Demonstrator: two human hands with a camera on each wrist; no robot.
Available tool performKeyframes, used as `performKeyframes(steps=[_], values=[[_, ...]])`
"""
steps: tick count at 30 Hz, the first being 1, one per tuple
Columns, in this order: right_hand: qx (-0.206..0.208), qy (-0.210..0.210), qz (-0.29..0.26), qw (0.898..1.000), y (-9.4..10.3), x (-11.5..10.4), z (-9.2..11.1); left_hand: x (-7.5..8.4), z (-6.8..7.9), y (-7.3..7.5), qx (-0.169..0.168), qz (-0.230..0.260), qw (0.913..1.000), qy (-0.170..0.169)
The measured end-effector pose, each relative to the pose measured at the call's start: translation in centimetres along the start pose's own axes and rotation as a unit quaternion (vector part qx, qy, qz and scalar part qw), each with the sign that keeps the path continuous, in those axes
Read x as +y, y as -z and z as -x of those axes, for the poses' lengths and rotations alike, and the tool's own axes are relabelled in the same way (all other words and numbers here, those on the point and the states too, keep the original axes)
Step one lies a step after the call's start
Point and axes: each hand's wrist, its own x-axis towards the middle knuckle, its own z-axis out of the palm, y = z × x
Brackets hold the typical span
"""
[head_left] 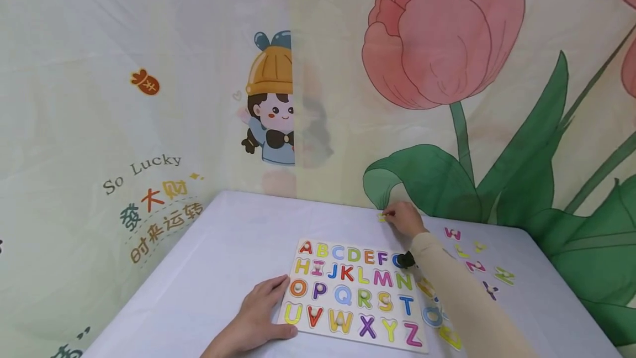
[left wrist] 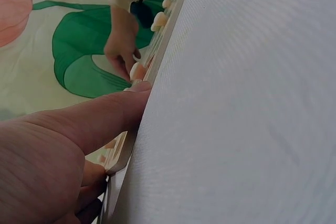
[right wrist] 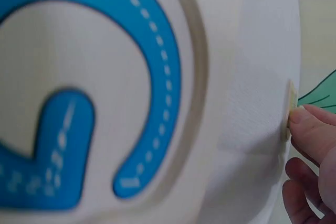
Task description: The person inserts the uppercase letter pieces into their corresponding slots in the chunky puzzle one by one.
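The wooden alphabet puzzle board [head_left: 360,343] lies on the white table, with knobbed letters such as the A [head_left: 306,247] and W [head_left: 340,322] set in it. My left hand [head_left: 258,311] rests against the board's left edge; its thumb [left wrist: 113,116] lies along the board edge in the left wrist view. Near the table's back edge, my right hand [head_left: 404,219] pinches a small yellow letter piece [head_left: 381,217] between thumb and fingertips. Edge-on in the right wrist view, that letter piece [right wrist: 290,109] does not show its shape. The board's blue G [right wrist: 165,77] fills much of that view.
Several loose letters lie right of the board, among them a pink piece [head_left: 452,233], a green N-shaped piece [head_left: 504,275] and a purple piece [head_left: 490,290]. A blue letter [head_left: 432,316] and a yellow one [head_left: 449,338] lie by the board's right edge. Printed cloth walls [head_left: 328,181] border the table.
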Motion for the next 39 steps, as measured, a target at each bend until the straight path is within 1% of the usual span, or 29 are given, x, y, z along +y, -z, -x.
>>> performKeyframes(steps=[5, 9, 12, 15, 19, 25, 28, 30, 35, 39], values=[[-0.001, 0.009, 0.021, 1.000, 0.8, 0.0, 0.2, -0.1, 0.0, -0.1, 0.004, -0.005, 1.0000, -0.003], [-0.006, -0.006, 0.021, 1.000, 1.3, -0.1, 1.0, -0.1, 0.0, 0.0, 0.003, -0.004, 1.0000, -0.004], [-0.014, -0.021, 0.018, 1.000, 1.5, -0.7, 1.8, -0.2, 0.0, 0.1, 0.004, -0.006, 1.0000, -0.006], [-0.018, -0.037, 0.016, 0.999, 1.4, -1.3, 2.6, -0.3, 0.0, 0.2, 0.007, -0.009, 0.9999, -0.007], [-0.009, -0.047, 0.012, 0.999, 1.2, -2.0, 3.5, -0.4, 0.0, 0.1, 0.009, -0.009, 0.9999, -0.007], [-0.003, -0.057, 0.013, 0.998, 0.9, -2.4, 4.0, -0.2, 0.0, 0.1, 0.005, -0.003, 1.0000, -0.005], [-0.012, -0.061, 0.011, 0.998, 0.8, -2.2, 3.9, -0.1, 0.0, 0.1, 0.001, -0.003, 1.0000, -0.002], [-0.020, -0.061, 0.001, 0.998, 0.9, -1.9, 3.8, -0.1, 0.0, 0.1, 0.000, -0.005, 1.0000, -0.001], [-0.049, -0.044, -0.040, 0.997, 1.6, -1.1, 3.4, 0.0, 0.0, 0.2, 0.002, -0.012, 0.9999, -0.002], [-0.072, -0.028, -0.050, 0.996, 1.8, -0.5, 3.3, 0.0, 0.0, 0.3, 0.003, -0.013, 0.9999, -0.002]])
